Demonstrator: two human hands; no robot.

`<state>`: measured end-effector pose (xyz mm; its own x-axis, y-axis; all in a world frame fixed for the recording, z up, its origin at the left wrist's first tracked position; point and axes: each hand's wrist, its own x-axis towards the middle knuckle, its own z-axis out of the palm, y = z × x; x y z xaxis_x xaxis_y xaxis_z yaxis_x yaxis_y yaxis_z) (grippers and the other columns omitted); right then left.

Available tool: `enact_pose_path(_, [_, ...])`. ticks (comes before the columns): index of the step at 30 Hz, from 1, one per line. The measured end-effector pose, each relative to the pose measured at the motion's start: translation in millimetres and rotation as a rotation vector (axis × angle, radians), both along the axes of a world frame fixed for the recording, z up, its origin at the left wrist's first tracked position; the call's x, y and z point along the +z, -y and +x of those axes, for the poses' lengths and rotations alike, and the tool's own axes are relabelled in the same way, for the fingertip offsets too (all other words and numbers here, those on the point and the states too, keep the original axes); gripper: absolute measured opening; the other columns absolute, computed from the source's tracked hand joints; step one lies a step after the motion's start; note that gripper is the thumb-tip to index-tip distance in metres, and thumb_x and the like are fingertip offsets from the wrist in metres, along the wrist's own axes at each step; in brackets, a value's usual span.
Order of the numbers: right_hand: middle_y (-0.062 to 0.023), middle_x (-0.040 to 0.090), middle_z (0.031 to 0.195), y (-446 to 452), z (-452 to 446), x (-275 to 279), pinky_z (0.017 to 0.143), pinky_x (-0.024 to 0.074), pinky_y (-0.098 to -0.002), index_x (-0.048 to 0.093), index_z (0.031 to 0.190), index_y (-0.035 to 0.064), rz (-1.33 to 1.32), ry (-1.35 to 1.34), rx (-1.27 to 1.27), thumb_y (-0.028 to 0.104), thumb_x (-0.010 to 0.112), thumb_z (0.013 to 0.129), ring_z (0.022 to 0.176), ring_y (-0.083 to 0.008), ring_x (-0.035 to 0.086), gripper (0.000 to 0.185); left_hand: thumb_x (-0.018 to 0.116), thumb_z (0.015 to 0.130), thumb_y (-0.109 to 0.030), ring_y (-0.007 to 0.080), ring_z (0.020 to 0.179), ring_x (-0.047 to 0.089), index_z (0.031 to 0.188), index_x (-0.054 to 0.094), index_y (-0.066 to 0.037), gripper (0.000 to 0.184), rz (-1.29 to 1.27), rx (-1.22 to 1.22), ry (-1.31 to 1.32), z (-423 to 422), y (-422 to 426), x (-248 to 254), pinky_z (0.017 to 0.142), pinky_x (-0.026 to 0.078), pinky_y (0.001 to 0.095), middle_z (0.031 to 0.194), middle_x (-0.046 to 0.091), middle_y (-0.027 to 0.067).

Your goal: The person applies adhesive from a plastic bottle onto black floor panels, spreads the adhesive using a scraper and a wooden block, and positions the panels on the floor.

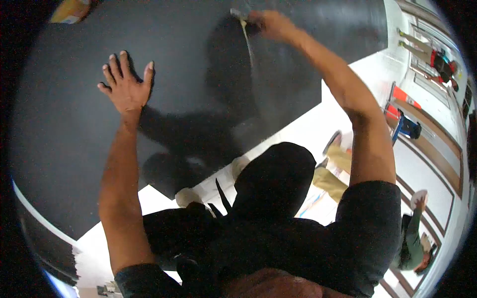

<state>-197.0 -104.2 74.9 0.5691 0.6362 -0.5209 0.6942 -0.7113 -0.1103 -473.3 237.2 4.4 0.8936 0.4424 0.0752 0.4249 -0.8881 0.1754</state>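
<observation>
My left hand (pixel 126 89) is open, fingers spread, palm down on a large dark grey sheet-like surface (pixel 174 74). At the top, my right hand (pixel 273 25) is closed round a small hand tool (pixel 236 14) with a pale head. Blur hides whether it is a brush or a scraper. Below the tool's head is a yellowish blob, and from it a thin pale streak (pixel 250 49) runs down the dark surface. My shadow falls across the surface between both hands.
A yellow container (pixel 71 11) is at the upper left. My shoes (pixel 188 197) are at the dark surface's edge, by white flooring (pixel 348 89). Right of me are orange cones (pixel 405 97), a person in tan trousers (pixel 330 176), a person holding a white disc (pixel 420 198) and another person (pixel 442 67).
</observation>
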Motion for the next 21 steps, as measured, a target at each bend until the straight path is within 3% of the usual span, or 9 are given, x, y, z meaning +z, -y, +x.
enact_pose_path(2, [-0.0138,0.064,0.127,65.0,-74.4,-3.0,0.085,0.0567,-0.0494,0.057,0.137,0.0206,0.137,0.079,0.085,0.008,0.063,0.084,0.103,-0.0393,0.067,0.054,0.049,0.089,-0.075,0.0407,0.150,0.023,0.156,0.034,-0.022,0.086,-0.008,-0.004,0.014,0.5,-0.1,-5.2,0.114,0.014,0.0727,0.164,0.028,0.0125])
enact_pose_path(4, [-0.0138,0.059,0.137,79.7,-149.3,20.6,0.083,0.0569,-0.0496,0.055,0.139,0.0193,-0.171,-0.029,-0.081,0.007,0.058,0.088,0.105,-0.0389,0.067,0.053,0.045,0.089,-0.077,0.0388,0.151,0.021,0.156,0.034,-0.023,0.087,0.046,0.013,-0.026,-0.1,0.5,-6.7,0.115,0.014,0.0716,0.163,0.029,0.0117])
enact_pose_path(8, [-0.0134,0.060,0.135,118.1,-280.0,13.8,0.084,0.0566,-0.0484,0.054,0.140,0.0171,-0.046,-0.140,-0.225,0.002,0.053,0.088,0.107,-0.0377,0.067,0.055,0.044,0.089,-0.078,0.0387,0.152,0.019,0.157,0.032,-0.022,0.088,0.050,0.013,-0.054,-2.1,0.5,-5.7,0.115,0.013,0.0712,0.164,0.027,0.0116])
enact_pose_path(10, [-0.0142,0.056,0.141,132.9,-334.3,-4.9,0.088,0.0570,-0.0507,0.050,0.144,0.0191,0.033,-0.063,-0.213,0.008,0.059,0.083,0.112,-0.0389,0.065,0.062,0.046,0.089,-0.077,0.0391,0.152,0.019,0.157,0.032,-0.022,0.089,0.020,0.009,-0.028,-1.8,0.1,-4.3,0.115,0.012,0.0715,0.164,0.027,0.0116])
enact_pose_path(11, [-0.0184,0.062,0.129,121.5,-349.9,1.8,0.088,0.0534,-0.0482,0.054,0.139,0.0126,0.136,-0.026,-0.298,0.005,0.058,0.085,0.109,-0.0404,0.064,0.055,0.048,0.089,-0.076,0.0395,0.152,0.020,0.158,0.031,-0.022,0.089,-0.009,0.006,-0.013,-4.5,-0.7,-3.8,0.115,0.011,0.0717,0.165,0.027,0.0116])
enact_pose_path(15, [-0.0217,0.059,0.133,79.9,-351.8,5.4,0.085,0.0544,-0.0540,0.051,0.141,0.0126,0.156,-0.125,-0.559,0.013,0.058,0.087,0.111,-0.0434,0.063,0.055,0.050,0.087,-0.077,0.0369,0.152,0.021,0.157,0.032,-0.018,0.093,-0.001,-0.016,-0.032,-10.7,-3.4,8.2,0.118,0.012,0.0668,0.165,0.026,0.0102])
enact_pose_path(17, [-0.0259,0.059,0.126,62.1,-335.8,5.0,0.084,0.0519,-0.0557,0.048,0.142,0.0104,0.082,-0.260,-0.939,0.017,0.057,0.088,0.109,-0.0461,0.061,0.055,0.047,0.087,-0.080,0.0357,0.153,0.018,0.157,0.032,-0.018,0.095,-0.027,-0.048,-0.017,-19.8,-17.3,-7.1,0.120,0.011,0.0648,0.165,0.025,0.0102])
enact_pose_path(18, [-0.0259,0.059,0.126,53.7,-329.9,-2.3,0.084,0.0519,-0.0557,0.048,0.142,0.0104,0.105,-0.257,-0.917,0.017,0.057,0.088,0.109,-0.0461,0.061,0.055,0.043,0.086,-0.083,0.0345,0.154,0.016,0.157,0.032,-0.018,0.097,-0.086,-0.100,-0.019,-20.9,-27.7,-10.6,0.121,0.011,0.0628,0.165,0.025,0.0103])
enact_pose_path(21, [-0.0283,0.060,0.119,63.6,-314.2,-82.9,0.074,0.0534,-0.0561,0.037,0.148,0.0091,0.362,-0.096,-1.095,0.014,0.051,0.092,0.095,-0.0493,0.061,0.057,0.039,0.090,-0.081,0.0341,0.154,0.015,0.158,0.031,-0.019,0.092,-0.103,-0.018,0.067,-44.0,-73.4,-2.0,0.122,0.010,0.0606,0.166,0.022,0.0108])
